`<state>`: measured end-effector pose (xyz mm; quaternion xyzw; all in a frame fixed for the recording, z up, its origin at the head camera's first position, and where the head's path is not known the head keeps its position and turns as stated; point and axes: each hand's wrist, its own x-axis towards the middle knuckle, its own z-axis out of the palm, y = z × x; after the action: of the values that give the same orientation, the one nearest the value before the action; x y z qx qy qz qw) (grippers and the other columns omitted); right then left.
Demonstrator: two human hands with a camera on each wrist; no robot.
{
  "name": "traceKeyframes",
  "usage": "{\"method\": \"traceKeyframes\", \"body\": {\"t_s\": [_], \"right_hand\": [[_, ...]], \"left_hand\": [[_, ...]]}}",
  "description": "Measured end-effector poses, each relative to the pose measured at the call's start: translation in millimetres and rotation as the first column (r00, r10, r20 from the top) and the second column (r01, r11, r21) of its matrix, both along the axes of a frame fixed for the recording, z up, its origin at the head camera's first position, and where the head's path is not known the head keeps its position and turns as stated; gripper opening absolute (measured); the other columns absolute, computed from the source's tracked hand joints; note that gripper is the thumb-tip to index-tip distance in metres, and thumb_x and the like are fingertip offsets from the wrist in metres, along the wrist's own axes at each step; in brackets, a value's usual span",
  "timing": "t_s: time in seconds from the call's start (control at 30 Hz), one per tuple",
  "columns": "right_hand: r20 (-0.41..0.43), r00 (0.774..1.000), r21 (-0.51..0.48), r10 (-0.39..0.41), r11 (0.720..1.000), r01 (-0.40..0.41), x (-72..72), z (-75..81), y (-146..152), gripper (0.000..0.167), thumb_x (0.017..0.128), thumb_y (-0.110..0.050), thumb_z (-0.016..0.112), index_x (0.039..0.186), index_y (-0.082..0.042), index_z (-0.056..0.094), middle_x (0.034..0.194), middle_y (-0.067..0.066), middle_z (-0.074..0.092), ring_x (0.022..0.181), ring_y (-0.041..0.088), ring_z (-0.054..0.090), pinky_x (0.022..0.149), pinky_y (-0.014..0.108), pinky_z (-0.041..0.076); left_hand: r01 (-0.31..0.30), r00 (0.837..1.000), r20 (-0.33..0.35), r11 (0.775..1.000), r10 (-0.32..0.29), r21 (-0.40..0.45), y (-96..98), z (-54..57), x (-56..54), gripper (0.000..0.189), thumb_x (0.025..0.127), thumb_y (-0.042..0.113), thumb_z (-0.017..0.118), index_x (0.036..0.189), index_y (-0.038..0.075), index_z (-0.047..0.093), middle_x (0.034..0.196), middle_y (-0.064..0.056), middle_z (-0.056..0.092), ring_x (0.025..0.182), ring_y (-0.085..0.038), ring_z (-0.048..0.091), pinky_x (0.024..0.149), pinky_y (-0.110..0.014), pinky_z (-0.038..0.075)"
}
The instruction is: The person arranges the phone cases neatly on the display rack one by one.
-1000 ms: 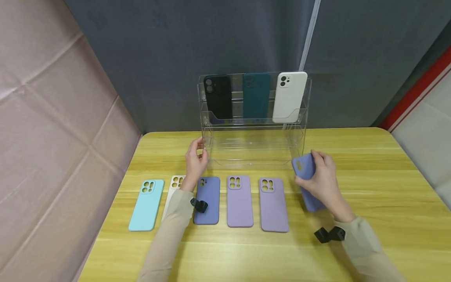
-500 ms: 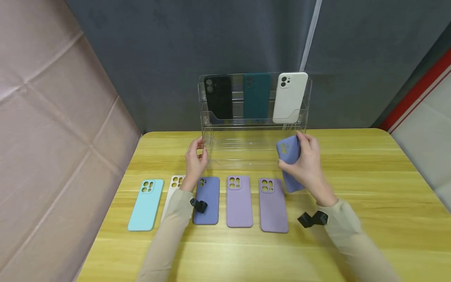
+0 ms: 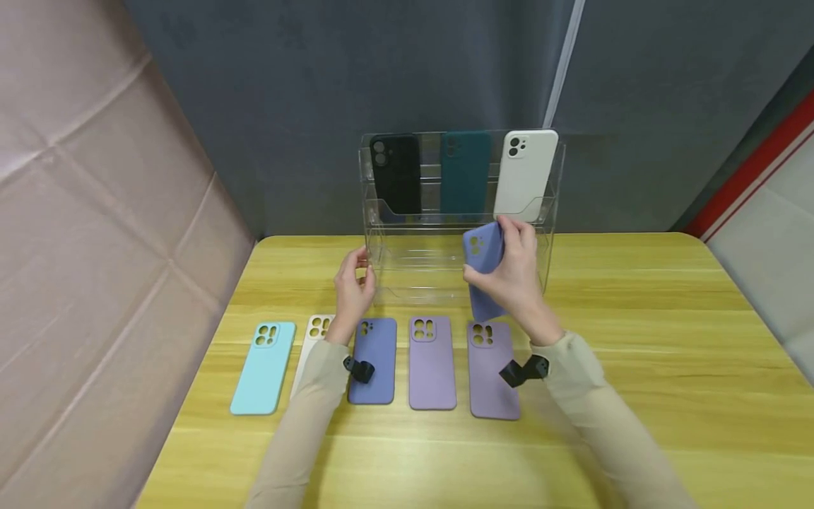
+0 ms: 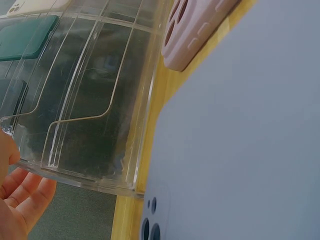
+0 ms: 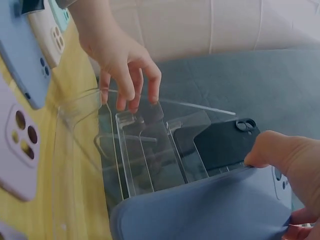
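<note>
My right hand (image 3: 518, 276) pinches a periwinkle-blue phone case (image 3: 485, 247) by its side edges, thumb opposite the fingers. The case tilts in front of the lower tiers of a clear acrylic display rack (image 3: 416, 288), its camera cutouts upward. In the right wrist view, the same case (image 5: 200, 215) fills the bottom. On the rack's left side, my left hand (image 3: 352, 293) holds the edge, with the left wrist view showing fingers (image 4: 32, 200) around the clear side wall. Black (image 3: 396, 173), dark teal (image 3: 466, 173) and white (image 3: 524, 173) phone cases stand in the top tier.
A row of phone cases lies on the wooden table (image 3: 668, 318) before the rack: turquoise (image 3: 263, 371), white (image 3: 311, 346) partly under my left forearm, blue (image 3: 381, 353), and two purple ones (image 3: 432, 375). A grey curtain (image 3: 286, 141) hangs behind.
My right hand has carried the blue case leftward and up, from right of the rack to in front of its lower tiers. My left hand has stayed at the rack's side.
</note>
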<state>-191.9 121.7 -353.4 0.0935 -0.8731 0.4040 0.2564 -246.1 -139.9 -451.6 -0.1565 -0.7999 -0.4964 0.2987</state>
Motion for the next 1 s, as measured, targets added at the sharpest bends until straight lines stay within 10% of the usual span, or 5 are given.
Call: {"method": "traceKeyframes", "body": {"t_s": [1.0], "right_hand": [[-0.254, 0.958, -0.207, -0.131, 0.975, 0.079, -77.3, 12.6, -86, 0.087, 0.068, -0.019, 0.077, 0.140, 0.003, 0.034, 0.130, 0.019, 0.034, 0.117, 0.030, 0.029, 0.096, 0.037, 0.038]], "left_hand": [[-0.006, 1.000, 0.015, 1.000, 0.006, -0.020, 0.8, 0.0, -1.0, 0.033, 0.085, -0.009, 0.053, 0.119, -0.008, 0.054, 0.104, -0.024, 0.059, 0.089, -0.034, 0.060, 0.059, -0.038, 0.056]]}}
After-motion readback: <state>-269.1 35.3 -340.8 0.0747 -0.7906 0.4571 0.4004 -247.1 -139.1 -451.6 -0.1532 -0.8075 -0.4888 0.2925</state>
